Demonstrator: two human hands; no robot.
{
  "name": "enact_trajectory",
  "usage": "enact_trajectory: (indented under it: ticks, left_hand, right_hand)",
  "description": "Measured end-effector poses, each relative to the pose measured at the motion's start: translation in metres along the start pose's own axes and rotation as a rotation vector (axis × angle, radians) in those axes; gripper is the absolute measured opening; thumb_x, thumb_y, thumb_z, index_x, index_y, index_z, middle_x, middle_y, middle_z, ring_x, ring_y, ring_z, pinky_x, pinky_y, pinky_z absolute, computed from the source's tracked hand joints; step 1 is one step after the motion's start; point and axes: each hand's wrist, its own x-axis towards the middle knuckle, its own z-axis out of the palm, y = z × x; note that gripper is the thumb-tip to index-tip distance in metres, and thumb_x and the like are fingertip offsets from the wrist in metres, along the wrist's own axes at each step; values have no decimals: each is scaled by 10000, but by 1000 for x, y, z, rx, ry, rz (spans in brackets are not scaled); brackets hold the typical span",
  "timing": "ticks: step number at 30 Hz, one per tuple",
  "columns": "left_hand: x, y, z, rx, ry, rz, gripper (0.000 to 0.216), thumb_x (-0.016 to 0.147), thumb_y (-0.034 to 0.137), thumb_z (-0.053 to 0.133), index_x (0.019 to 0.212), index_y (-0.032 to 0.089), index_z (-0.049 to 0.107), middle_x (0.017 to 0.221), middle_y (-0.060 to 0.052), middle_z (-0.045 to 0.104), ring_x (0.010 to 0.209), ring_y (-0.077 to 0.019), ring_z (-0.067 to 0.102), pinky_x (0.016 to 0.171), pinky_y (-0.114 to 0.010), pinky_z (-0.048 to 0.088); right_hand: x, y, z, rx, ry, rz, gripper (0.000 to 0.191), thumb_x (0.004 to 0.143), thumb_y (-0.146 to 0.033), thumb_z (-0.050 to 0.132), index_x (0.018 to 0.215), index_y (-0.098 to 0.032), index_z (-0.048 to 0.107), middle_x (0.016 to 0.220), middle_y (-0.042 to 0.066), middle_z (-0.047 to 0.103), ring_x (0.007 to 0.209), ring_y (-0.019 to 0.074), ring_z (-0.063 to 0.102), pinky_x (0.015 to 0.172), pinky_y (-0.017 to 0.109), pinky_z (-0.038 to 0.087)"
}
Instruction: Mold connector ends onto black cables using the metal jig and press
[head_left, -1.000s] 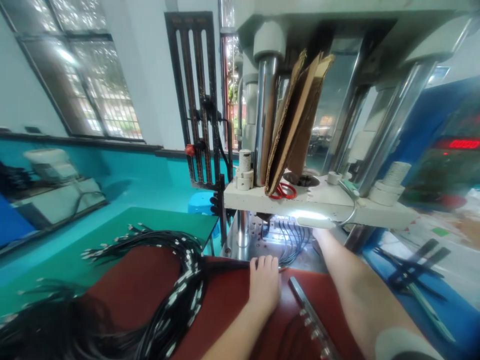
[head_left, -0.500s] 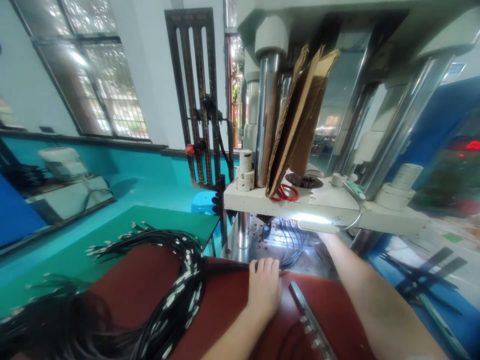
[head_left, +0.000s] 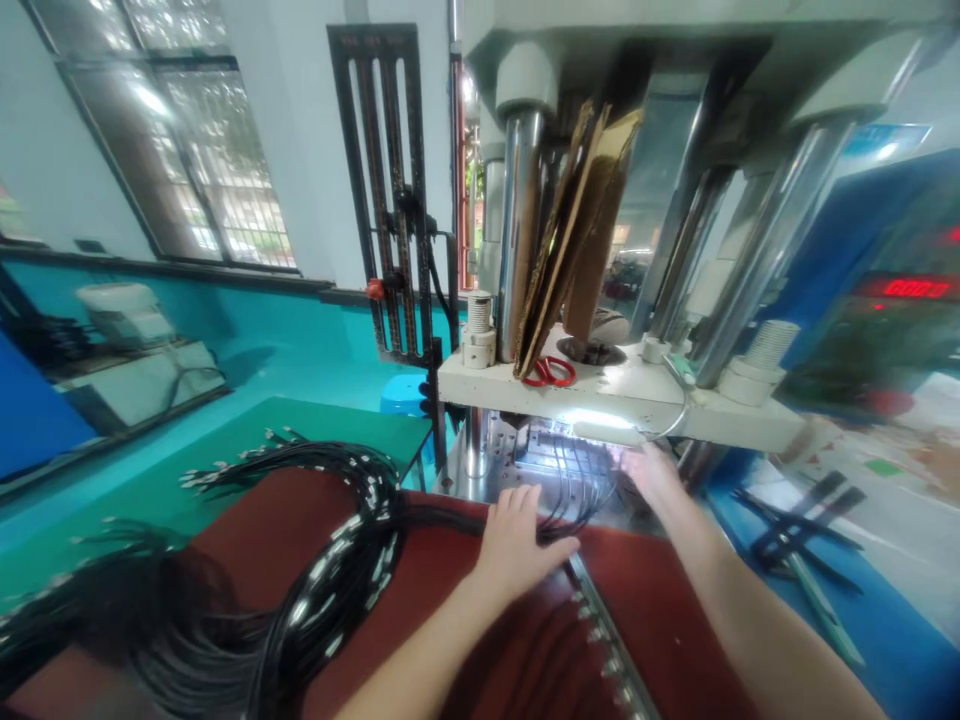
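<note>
My left hand [head_left: 514, 540] lies over a bundle of black cables [head_left: 442, 517] at the front of the press, its fingers stretched out and the thumb spread to the right. By that thumb is the end of a metal bar [head_left: 611, 645] with small fittings along its side. My right hand [head_left: 641, 468] reaches under the press's white plate, beside thin cables [head_left: 581, 470] running over a lit metal fixture [head_left: 544, 452]. Its fingers are small and blurred, so their grip is unclear. A thick coil of black cables [head_left: 330, 580] with pale connectors lies left on the red-brown surface [head_left: 442, 600].
Above my hands is the press's white plate [head_left: 510, 395], with red-handled scissors [head_left: 551, 372] and cardboard [head_left: 559, 240] on it. Its steel columns [head_left: 519, 240] stand upright. A green table [head_left: 277, 415] is at left; dark tools [head_left: 806, 540] lie on blue at right.
My left hand has opened, its thumb moving out to the right toward the metal bar. My right hand shows more fully below the lamp. The whole view has shifted slightly.
</note>
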Motion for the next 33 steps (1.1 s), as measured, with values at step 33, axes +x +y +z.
enact_trajectory:
  ticks: [33]
  left_hand:
    - [-90, 77, 7, -1197, -701, -328, 273, 779, 404, 511, 755, 132, 528, 508, 36, 430, 384, -48, 319, 392, -186, 251]
  right_hand:
    - [-175, -10, -138, 169, 194, 90, 212, 675, -252, 665, 826, -130, 579, 613, 79, 662, 535, 187, 627, 495, 265, 514]
